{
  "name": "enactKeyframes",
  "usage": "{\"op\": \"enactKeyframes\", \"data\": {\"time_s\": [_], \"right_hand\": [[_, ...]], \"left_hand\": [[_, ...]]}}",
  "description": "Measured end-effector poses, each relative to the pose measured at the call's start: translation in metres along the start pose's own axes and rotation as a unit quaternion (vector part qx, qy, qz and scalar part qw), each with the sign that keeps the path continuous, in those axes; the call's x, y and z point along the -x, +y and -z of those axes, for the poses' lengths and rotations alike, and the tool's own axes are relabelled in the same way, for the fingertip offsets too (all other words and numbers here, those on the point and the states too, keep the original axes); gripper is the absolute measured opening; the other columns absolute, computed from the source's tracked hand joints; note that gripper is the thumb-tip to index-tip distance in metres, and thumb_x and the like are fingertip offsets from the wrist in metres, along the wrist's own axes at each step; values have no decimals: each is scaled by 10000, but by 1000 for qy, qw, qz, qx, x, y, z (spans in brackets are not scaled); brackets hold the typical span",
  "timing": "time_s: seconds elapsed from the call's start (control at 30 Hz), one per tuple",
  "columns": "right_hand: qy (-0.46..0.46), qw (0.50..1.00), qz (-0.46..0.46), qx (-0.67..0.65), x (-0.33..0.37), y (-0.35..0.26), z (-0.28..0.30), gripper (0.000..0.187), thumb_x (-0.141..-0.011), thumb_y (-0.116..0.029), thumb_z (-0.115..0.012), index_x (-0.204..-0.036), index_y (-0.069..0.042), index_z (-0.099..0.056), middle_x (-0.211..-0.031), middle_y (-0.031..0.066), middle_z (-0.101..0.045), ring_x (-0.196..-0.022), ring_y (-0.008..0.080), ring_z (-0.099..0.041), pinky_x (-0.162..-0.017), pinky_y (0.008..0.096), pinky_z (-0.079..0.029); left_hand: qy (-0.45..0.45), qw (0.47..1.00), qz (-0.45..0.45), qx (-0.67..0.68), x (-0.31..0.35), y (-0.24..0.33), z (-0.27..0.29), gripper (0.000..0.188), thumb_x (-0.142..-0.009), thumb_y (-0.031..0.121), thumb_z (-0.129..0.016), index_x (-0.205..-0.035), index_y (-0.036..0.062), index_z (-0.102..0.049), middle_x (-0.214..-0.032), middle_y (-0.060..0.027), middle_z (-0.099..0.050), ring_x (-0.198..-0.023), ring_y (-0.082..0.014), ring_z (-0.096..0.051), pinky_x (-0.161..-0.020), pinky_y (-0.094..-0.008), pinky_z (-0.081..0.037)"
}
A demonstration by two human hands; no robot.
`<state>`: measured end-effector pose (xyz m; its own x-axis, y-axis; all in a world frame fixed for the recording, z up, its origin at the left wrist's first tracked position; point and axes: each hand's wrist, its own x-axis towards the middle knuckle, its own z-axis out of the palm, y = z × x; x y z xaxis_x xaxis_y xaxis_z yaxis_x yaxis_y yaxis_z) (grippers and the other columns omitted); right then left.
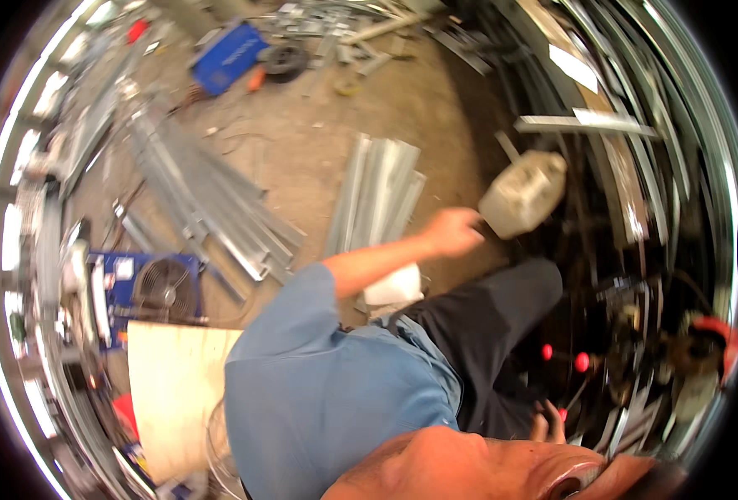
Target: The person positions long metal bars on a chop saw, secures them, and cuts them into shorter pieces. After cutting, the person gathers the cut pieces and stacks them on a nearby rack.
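Off-white, the boxy jug (pixel 522 195) is just beside the left hand (pixel 455 232); blur means I cannot tell whether that or the half-hidden right hand (pixel 547 423) grips anything. Likely stiff and slick, the jug suits cradling from both sides.

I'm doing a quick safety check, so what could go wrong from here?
The whitish plastic jug beside the left hand looks tilted, so it might slip or spill any contents; blur hides how firmly it's gripped, if at all. The right hand is close to a red ball knob and could knock it. Long metal profiles on the floor might trip someone.
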<state>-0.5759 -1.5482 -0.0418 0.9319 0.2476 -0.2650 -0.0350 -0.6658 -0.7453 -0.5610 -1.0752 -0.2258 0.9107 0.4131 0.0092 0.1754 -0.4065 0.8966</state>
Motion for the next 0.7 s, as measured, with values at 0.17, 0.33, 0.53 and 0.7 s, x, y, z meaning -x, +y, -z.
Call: {"op": "enactKeyframes", "data": {"time_s": [0.17, 0.33, 0.53, 0.7], "right_hand": [[144, 969, 77, 186, -96, 93, 87, 354, -953, -268, -521, -1160, 0, -624, -881, 147, -674, -802, 256, -647, -711, 416, -511], [100, 920, 106, 364, -206, 130, 97, 343, -955, -250, -513, -1155, 7, -622, -896, 153, -673, -816, 265, -651, -717, 417, -517], [57, 878, 85, 468, -280, 164, 116, 329, -959, -228, -505, -1149, 15, -619, -914, 159, -672, -834, 277, -656, -725, 417, -523], [44, 862, 71, 500, -307, 190, 132, 318, -962, -210, -497, -1144, 21, -617, -929, 164, -671, -849, 287, -660, -731, 417, -528]], "left_hand": [[-209, 965, -69, -145, 1, 115, -78, 823, -771, 456, -700, -1373, -43, -445, -1164, -273, -593, -1091, -413, -578, -948, -446, -489], [-212, 938, 9, -275, -6, 166, -121, 1065, -717, 514, -757, -1488, -48, -283, -1283, -288, -467, -1174, -405, -487, -936, -468, -486], [-138, 944, 8, -301, -7, 179, -143, 800, -672, 460, -755, -1273, -18, -528, -1148, -238, -544, -1087, -375, -539, -869, -463, -499], [-122, 942, 0, -314, -8, 183, -150, 749, -671, 455, -748, -1228, -7, -557, -1122, -235, -560, -1061, -375, -559, -858, -473, -503]]}}
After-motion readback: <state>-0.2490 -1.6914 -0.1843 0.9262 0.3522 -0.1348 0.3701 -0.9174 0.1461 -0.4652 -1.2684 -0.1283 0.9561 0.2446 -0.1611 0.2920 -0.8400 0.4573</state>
